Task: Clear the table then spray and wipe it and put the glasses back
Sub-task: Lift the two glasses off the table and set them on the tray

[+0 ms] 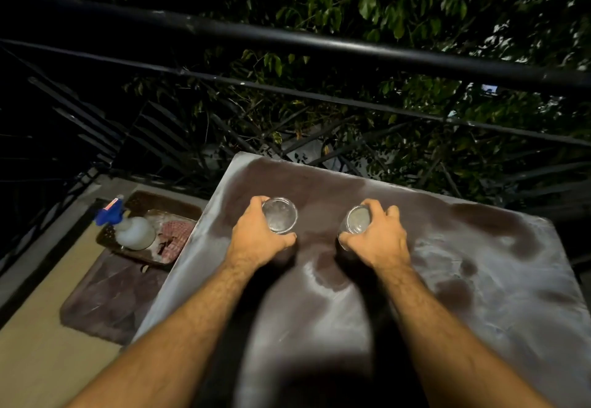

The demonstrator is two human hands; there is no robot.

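We've got the left hand [256,235] and right hand [379,236] each wrapped round a glass [281,215] by its sides; fragile, probably slick, so set them on the counter [479,279] gently

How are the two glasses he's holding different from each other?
The left glass sits in the left hand; the right glass sits in the right hand. The left glass's mouth shows fully, while fingers cover part of the right glass's. Both are clear, empty-looking, upright over the table.
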